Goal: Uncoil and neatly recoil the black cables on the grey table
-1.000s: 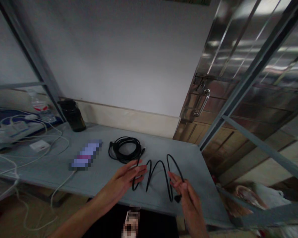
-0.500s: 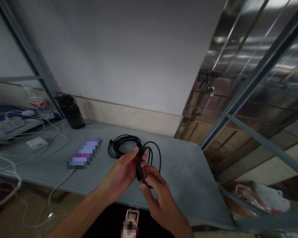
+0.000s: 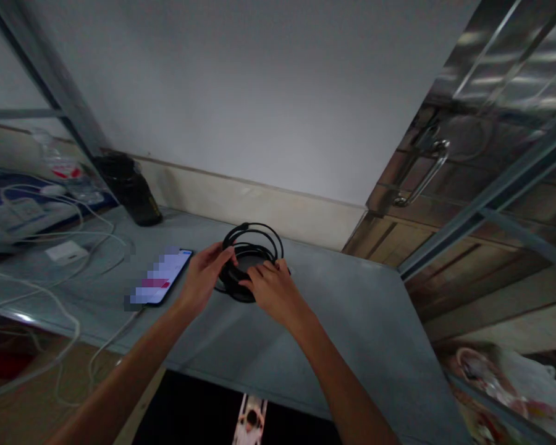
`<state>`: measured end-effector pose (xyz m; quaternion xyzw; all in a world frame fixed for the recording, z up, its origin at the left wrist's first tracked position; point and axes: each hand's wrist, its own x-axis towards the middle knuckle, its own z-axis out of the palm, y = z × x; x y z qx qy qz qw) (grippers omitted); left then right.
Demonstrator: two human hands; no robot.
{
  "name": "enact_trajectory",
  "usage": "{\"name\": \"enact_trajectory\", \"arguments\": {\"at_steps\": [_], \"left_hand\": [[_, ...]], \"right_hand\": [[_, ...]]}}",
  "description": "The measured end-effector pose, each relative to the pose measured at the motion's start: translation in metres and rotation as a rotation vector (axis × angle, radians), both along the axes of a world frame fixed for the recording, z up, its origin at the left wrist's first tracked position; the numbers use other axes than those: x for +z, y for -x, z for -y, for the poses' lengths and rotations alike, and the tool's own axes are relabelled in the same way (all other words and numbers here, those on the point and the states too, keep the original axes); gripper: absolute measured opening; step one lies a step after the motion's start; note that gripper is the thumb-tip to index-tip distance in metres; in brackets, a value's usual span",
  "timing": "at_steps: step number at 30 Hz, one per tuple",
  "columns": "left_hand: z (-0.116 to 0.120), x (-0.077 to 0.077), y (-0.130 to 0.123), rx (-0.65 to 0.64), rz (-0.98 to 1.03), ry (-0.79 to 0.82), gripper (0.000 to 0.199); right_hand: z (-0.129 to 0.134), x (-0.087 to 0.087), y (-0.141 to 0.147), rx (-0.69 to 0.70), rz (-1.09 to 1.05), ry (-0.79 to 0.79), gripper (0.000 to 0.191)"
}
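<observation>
A coil of black cable [image 3: 278, 238] is gripped between my two hands over the grey tabletop [image 3: 352, 321]. My left hand [image 3: 201, 275] pinches its left side, with thumb and fingers closed on the loops. My right hand [image 3: 273, 287] has its fingers curled over the right side. Directly under the held loops lies a second black cable coil [image 3: 241, 295], partly covered by the hands. Where one coil ends and the other begins is hard to make out.
Left of my hands lies a lit phone [image 3: 167, 275] with a white cord. Farther left are a white charger block [image 3: 67, 252], a dark bottle [image 3: 132, 191] and a clear water bottle [image 3: 67, 170]. A metal post [image 3: 491, 191] rises at the right edge, before a door handle [image 3: 426, 176].
Both hands have moved away from me and slightly left, carrying the held cable coil over the one on the table. The coil has tipped from upright to flatter. The view has shifted slightly.
</observation>
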<state>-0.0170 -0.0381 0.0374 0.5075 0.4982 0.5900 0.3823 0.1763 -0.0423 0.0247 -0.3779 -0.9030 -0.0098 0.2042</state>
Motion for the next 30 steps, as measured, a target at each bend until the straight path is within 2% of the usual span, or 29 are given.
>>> {"name": "enact_trajectory", "arguments": {"at_steps": [3,7,11,14,16,19,23,27,30], "left_hand": [[-0.012,-0.025,0.015,0.126,-0.162,0.007,0.046],[-0.014,-0.048,0.023,0.244,-0.353,-0.019,0.051],[-0.016,-0.066,0.024,0.298,-0.495,-0.06,0.059],[-0.015,-0.074,0.025,0.259,-0.603,-0.096,0.062],[-0.012,-0.075,0.025,0.205,-0.632,-0.102,0.062],[-0.005,-0.068,0.022,0.119,-0.63,-0.113,0.063],[0.001,-0.057,0.014,-0.041,-0.604,-0.131,0.058],[0.018,-0.047,0.003,-0.062,-0.652,-0.244,0.052],[0.056,-0.038,-0.002,-0.07,-0.624,-0.296,0.046]], "right_hand": [[-0.016,-0.015,0.002,-0.005,0.042,-0.019,0.034],[-0.023,-0.029,0.001,-0.009,0.055,-0.031,0.051],[-0.023,-0.036,-0.006,0.004,-0.02,-0.049,0.074],[-0.02,-0.038,-0.006,0.047,-0.053,-0.012,0.083],[-0.017,-0.038,-0.004,0.06,-0.018,0.025,0.075],[-0.014,-0.034,-0.006,0.065,0.058,0.075,0.052],[-0.014,-0.027,-0.023,0.062,0.076,0.131,0.034],[-0.003,-0.019,-0.042,-0.006,0.067,0.179,0.04],[0.02,-0.005,-0.06,-0.07,0.003,0.216,0.053]]}}
